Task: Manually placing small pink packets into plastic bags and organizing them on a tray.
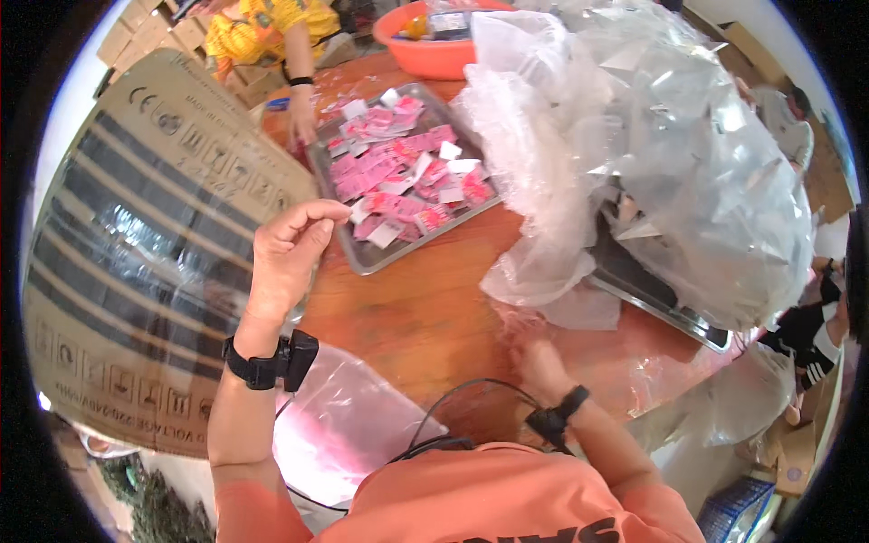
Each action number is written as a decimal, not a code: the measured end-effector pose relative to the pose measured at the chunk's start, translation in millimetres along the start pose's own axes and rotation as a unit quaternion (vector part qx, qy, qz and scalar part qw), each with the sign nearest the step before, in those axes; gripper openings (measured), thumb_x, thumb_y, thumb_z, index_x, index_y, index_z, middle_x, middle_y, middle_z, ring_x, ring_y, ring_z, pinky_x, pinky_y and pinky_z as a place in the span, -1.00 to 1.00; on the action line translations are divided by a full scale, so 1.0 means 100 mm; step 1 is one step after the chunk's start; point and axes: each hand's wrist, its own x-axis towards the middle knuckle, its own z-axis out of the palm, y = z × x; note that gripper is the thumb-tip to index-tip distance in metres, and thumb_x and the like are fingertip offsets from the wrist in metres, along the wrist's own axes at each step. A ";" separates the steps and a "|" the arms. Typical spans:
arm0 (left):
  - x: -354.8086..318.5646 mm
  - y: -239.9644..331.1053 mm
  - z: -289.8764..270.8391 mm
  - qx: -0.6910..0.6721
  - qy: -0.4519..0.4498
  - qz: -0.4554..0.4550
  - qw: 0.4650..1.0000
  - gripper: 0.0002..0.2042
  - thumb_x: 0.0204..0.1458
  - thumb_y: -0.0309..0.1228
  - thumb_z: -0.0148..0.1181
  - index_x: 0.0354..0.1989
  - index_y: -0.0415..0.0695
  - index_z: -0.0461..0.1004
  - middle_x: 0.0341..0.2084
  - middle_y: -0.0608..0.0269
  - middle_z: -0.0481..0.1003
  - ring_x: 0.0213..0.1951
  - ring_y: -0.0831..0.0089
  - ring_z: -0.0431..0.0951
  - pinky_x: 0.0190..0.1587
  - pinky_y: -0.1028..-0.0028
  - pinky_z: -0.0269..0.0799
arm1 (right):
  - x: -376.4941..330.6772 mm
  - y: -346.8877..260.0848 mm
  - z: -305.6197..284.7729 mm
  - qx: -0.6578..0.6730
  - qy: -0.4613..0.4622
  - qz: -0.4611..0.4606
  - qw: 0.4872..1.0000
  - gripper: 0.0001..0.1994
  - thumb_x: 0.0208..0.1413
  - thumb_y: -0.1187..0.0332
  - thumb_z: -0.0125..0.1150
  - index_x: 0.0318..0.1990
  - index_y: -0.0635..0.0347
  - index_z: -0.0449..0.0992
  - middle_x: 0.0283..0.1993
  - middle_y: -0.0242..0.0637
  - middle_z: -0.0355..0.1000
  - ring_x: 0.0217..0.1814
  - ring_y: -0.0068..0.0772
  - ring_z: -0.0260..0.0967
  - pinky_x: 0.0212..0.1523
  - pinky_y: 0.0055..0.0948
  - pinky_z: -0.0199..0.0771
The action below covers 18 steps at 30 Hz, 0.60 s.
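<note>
My left hand (294,240) is raised at the left edge of a metal tray (365,262), its fingers curled and the thumb close to the index finger. Whether anything small sits in that pinch cannot be made out. A heap of small pink and white packets (385,167) fills much of the tray. Low over the wooden table (407,317), my right hand (534,348) is smeared by motion, just below the hanging edge of a clear plastic bag (534,262). Its fingers are too blurred to read. Both wrists wear black straps.
A big cardboard box (154,262) stands to the left. Large clear plastic bags (688,163) pile over a dark tray (643,281) on the right. An orange basin (425,56) is at the back. Another person's hand (301,122) rests by the tray's far left side.
</note>
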 end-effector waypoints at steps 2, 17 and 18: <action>-0.19 0.04 -0.25 0.030 0.027 -0.040 0.998 -0.84 0.04 -0.57 0.03 -0.23 -0.22 0.50 -0.35 0.33 0.51 -0.25 0.60 0.45 -0.17 0.61 0.32 | 0.10 -0.07 -0.15 0.129 0.017 0.063 0.989 -0.85 -0.06 0.52 0.03 -0.29 0.31 0.44 -0.37 -0.11 0.43 -0.40 -0.21 0.39 -0.41 -0.35 0.40; -3.28 -0.63 0.53 0.483 -0.266 -0.150 0.820 -0.38 -0.11 -0.06 0.17 0.15 0.03 0.21 0.21 0.08 0.05 0.23 -0.16 -0.06 0.04 -0.25 0.10 | 0.19 -0.74 -0.73 0.405 0.034 0.182 0.895 -0.91 0.07 0.55 -0.03 -0.35 0.26 0.43 -0.56 -0.39 0.37 -0.64 -0.67 0.26 -0.65 -0.68 0.24; -3.31 -0.78 0.54 0.488 -0.256 -0.131 0.824 -0.36 -0.13 -0.07 0.19 0.17 0.04 0.18 0.21 0.09 0.06 0.24 -0.15 -0.07 0.06 -0.25 0.06 | 0.18 -0.77 -0.68 0.401 0.028 0.183 0.897 -0.91 0.06 0.55 -0.02 -0.34 0.27 0.44 -0.56 -0.39 0.37 -0.64 -0.67 0.25 -0.64 -0.68 0.25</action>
